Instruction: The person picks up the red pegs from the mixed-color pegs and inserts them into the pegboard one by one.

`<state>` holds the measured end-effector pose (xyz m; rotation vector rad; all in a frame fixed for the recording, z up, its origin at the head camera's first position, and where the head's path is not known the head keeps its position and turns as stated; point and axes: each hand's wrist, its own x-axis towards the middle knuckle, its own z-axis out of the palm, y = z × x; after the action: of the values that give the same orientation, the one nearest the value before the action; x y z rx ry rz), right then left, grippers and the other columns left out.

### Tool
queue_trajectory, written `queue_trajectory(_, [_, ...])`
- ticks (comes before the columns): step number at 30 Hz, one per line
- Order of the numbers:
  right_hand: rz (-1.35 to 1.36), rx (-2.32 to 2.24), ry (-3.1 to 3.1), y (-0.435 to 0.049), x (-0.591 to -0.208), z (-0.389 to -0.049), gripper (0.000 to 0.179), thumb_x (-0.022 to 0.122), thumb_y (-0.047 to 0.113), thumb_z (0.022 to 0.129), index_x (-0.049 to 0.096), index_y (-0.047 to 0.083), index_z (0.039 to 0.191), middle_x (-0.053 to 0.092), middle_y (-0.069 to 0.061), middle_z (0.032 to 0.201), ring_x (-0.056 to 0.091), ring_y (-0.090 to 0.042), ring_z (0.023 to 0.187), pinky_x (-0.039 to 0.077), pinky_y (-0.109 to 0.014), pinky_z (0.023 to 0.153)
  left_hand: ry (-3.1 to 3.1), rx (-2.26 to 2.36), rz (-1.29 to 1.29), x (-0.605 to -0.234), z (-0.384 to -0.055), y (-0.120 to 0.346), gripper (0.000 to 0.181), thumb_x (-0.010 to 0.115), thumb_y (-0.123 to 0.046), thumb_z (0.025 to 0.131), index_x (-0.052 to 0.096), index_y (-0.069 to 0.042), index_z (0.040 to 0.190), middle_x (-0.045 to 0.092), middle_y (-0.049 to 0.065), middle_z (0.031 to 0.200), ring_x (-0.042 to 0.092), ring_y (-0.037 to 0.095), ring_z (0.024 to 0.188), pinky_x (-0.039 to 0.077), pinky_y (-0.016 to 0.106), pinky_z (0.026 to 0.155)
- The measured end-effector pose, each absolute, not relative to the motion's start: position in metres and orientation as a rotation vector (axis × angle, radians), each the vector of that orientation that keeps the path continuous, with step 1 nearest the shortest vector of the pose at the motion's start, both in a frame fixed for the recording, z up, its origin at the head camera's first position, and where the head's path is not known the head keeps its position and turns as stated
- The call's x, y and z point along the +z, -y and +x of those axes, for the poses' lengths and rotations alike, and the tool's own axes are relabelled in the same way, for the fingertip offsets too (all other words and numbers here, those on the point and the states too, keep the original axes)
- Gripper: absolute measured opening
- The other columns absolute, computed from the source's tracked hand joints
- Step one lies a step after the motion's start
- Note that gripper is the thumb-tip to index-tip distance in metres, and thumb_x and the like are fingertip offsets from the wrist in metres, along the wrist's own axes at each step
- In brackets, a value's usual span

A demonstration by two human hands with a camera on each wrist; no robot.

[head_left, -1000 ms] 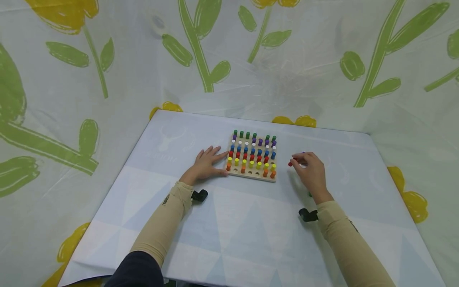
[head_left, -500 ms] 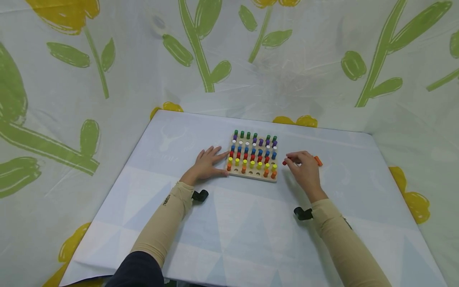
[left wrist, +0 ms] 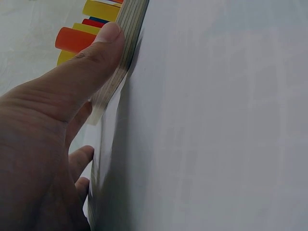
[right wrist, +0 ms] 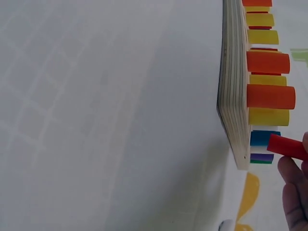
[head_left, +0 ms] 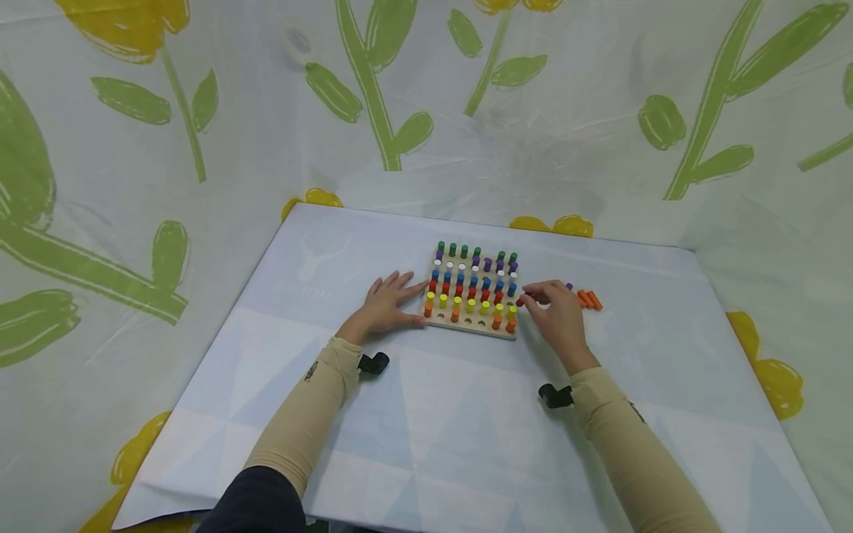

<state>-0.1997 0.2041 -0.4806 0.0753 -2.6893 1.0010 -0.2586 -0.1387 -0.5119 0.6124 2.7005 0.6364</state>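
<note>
A wooden pegboard (head_left: 477, 326) stands on the table with rows of green, purple, white, blue, red, yellow and orange pegs. My left hand (head_left: 386, 307) lies spread at its left side; in the left wrist view the thumb (left wrist: 108, 36) presses the board's near edge. My right hand (head_left: 558, 314) pinches a red peg (right wrist: 286, 147) between thumb and fingers. That peg is tilted and close by the board's right edge, near the end of the red row. Several bare holes show in the front orange row.
To the right of my right hand lie loose orange pegs (head_left: 589, 299) and a purple peg (head_left: 569, 286), partly behind the hand. A floral cloth (head_left: 573, 148) hangs behind the table. Each wrist carries a black camera mount (head_left: 554, 396).
My right hand has moved left with the red peg, up to the board's right edge. The loose orange pegs have come into sight behind it. My left hand stays in place.
</note>
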Motion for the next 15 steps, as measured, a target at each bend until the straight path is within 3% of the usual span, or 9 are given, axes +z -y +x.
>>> queue_trajectory(15, [0.086,1.011,2.75,-0.1963,-0.4855,-0.2057,0.021,0.07,0.019,0.099,0.073,0.004,0.114,0.063,-0.01,0.109,0.064,-0.028,0.102,0.056,-0.047,0.093,-2.691,0.628,0.604,-0.5085,-0.2576,0.1384,0.091,0.071,-0.064,0.086,0.029,-0.033,0.161,0.011,0.005,0.171,-0.003,0.031,0.157,-0.008,0.054,0.124])
